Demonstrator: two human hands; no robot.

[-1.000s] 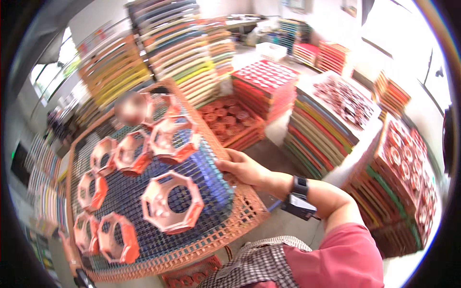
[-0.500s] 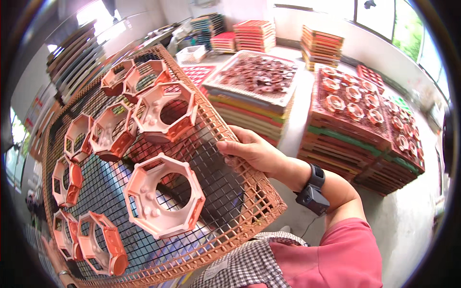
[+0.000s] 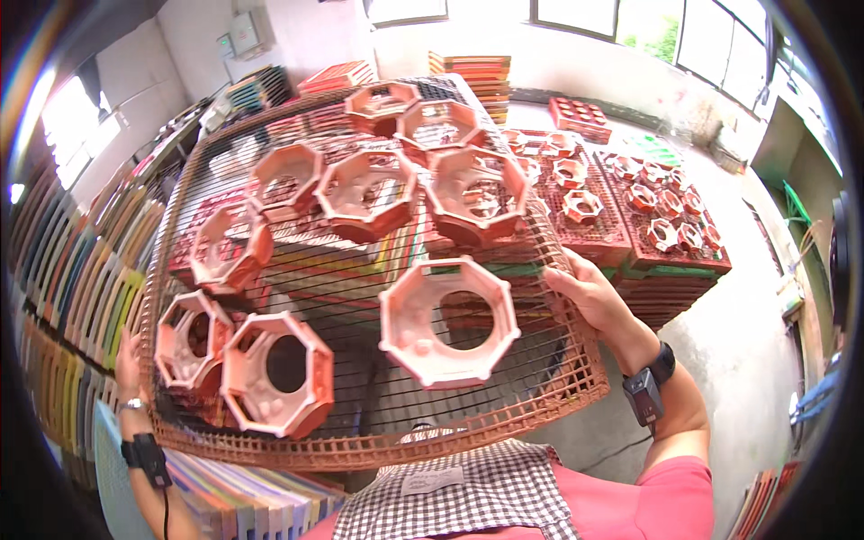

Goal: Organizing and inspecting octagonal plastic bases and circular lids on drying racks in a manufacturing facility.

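Note:
A wide brown mesh tray (image 3: 378,453) is held up level in front of me, with both hands at its sides. My right hand (image 3: 587,290) is closed round the right rim, thumb on top. My left hand (image 3: 131,367) is at the left rim, its fingers partly hidden behind the tray edge. On the mesh lie several pink-orange octagonal frames with round holes. The nearest octagonal frame (image 3: 409,315) sits alone at right front. Another frame (image 3: 247,371) lies at left front, and the others form a curve along the left and far sides.
Stacked trays (image 3: 621,229) at right carry more octagonal frames. A red tray (image 3: 580,117) with round pieces lies beyond them. Dense rows of coloured trays (image 3: 76,297) line the left side. Another tray stack (image 3: 477,85) stands by the far wall. Grey floor (image 3: 711,360) shows at right.
My view has swung to the right. The tray has levelled from a tilt and now lies over the stacks ahead. My left hand has come clearly into view at its left rim.

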